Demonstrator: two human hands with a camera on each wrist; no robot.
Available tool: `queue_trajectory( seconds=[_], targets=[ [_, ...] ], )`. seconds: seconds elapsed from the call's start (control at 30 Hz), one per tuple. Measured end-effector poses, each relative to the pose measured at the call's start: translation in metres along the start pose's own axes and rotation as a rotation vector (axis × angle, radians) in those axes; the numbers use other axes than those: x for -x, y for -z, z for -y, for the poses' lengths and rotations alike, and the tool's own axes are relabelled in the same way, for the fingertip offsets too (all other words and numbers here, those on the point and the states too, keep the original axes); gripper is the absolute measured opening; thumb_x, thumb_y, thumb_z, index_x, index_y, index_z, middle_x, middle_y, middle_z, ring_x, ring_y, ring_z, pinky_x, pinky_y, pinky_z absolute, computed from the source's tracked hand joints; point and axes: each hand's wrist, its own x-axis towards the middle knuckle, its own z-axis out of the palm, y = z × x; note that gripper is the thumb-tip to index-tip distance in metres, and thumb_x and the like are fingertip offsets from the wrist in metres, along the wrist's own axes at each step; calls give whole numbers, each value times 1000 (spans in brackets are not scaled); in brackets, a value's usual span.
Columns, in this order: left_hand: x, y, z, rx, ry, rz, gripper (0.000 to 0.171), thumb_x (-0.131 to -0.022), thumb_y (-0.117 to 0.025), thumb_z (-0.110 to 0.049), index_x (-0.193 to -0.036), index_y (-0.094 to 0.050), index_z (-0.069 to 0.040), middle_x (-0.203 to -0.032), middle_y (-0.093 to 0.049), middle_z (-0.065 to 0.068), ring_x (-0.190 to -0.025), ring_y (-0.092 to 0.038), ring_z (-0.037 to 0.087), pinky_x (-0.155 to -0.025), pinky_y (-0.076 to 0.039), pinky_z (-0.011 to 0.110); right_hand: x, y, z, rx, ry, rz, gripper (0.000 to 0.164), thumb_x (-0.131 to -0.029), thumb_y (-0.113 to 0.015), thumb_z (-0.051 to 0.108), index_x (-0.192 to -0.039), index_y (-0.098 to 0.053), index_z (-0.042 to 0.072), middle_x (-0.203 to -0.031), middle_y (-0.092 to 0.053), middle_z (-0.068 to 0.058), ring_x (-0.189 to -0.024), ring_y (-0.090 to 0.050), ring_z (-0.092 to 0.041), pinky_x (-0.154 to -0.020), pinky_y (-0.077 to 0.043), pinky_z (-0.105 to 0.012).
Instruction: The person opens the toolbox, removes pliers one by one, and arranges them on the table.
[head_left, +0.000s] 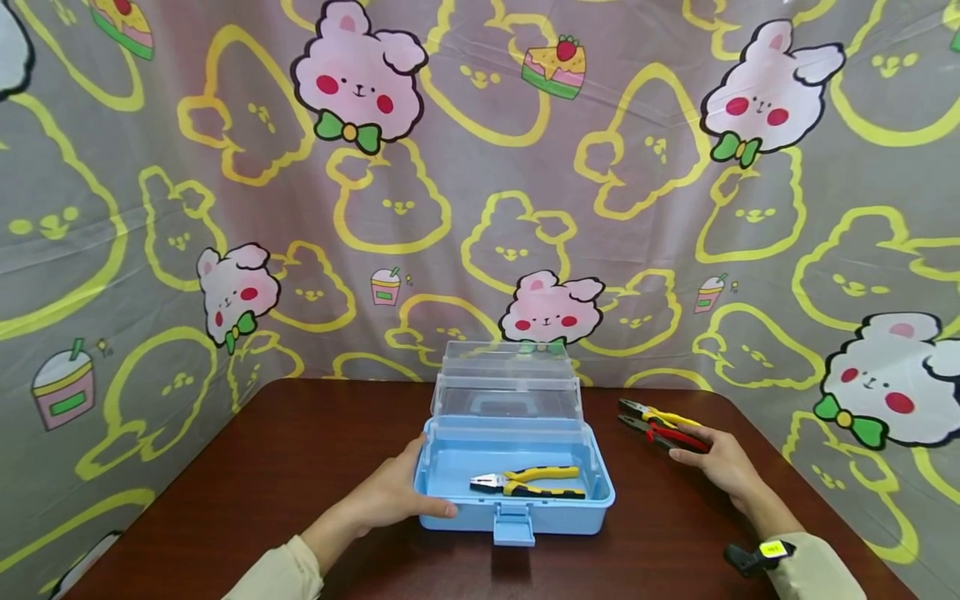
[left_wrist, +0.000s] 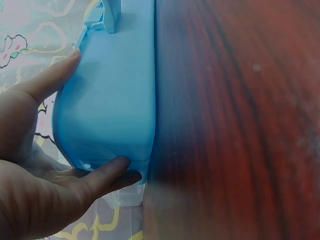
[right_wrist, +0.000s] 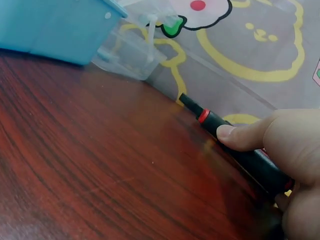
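Note:
A light blue toolbox (head_left: 555, 518) stands on the table with its clear lid raised. Inside it lie yellow-and-black combination pliers (head_left: 528, 482). My left hand (head_left: 390, 487) holds the box's left front corner, thumb at the front rim; in the left wrist view its fingers (left_wrist: 107, 175) lie against the blue side wall. To the right of the box, my right hand (head_left: 723, 462) grips red-and-black pliers (head_left: 667, 435) by the handles, jaws towards the back left. In the right wrist view the thumb presses on a dark handle (right_wrist: 240, 152). Just behind are yellow-handled pliers (head_left: 652, 412).
The clear lid with its trays (head_left: 506, 387) tilts back behind the box. A blue latch (head_left: 514, 529) hangs open at the box's front. The dark red-brown wooden table (head_left: 315, 442) ends at a cartoon-printed curtain (head_left: 465, 275) at the back and sides.

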Motion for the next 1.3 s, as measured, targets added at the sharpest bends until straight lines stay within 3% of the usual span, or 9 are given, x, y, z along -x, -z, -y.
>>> queue_trajectory(
  seconds=[0.2,0.33,0.93,1.17,1.3],
  targets=[
    [-1,0,2,7,8,-2,126,-73,-95,-40,-162,-17,2,-154,-41,26,-124,-54,37,-100,-46,60,-4,0,-7,184,17,46,82,-90,-81,41,-149,-48,-7,-149,-36,-42,-129,-39,-59,-98,-38,-66],
    [-2,0,1,15,-3,5,125,-74,-95,-39,-162,-16,2,-154,-41,26,-124,-53,38,-100,-46,59,-4,0,-7,257,15,55,86,-88,-81,48,-148,-49,-5,-149,-35,-43,-130,-36,-62,-98,-35,-71],
    [0,0,0,37,-15,24,124,-76,-94,-36,-162,-15,2,-153,-42,26,-124,-54,38,-98,-47,58,-3,-1,-3,247,15,52,80,-89,-83,37,-146,-50,-7,-147,-38,-41,-128,-39,-60,-97,-36,-70],
    [1,0,0,23,-6,19,124,-75,-95,-36,-163,-15,0,-154,-41,25,-125,-53,38,-99,-46,58,-3,0,6,228,91,8,79,-91,-81,40,-148,-48,-5,-141,-51,-34,-128,-43,-55,-97,-38,-68],
    [1,0,-1,19,-1,12,124,-75,-95,-35,-163,-16,0,-154,-41,25,-125,-53,38,-100,-45,60,-3,1,13,217,120,-28,79,-92,-79,42,-150,-47,-1,-141,-51,-34,-128,-43,-54,-96,-38,-68]
  ],
)
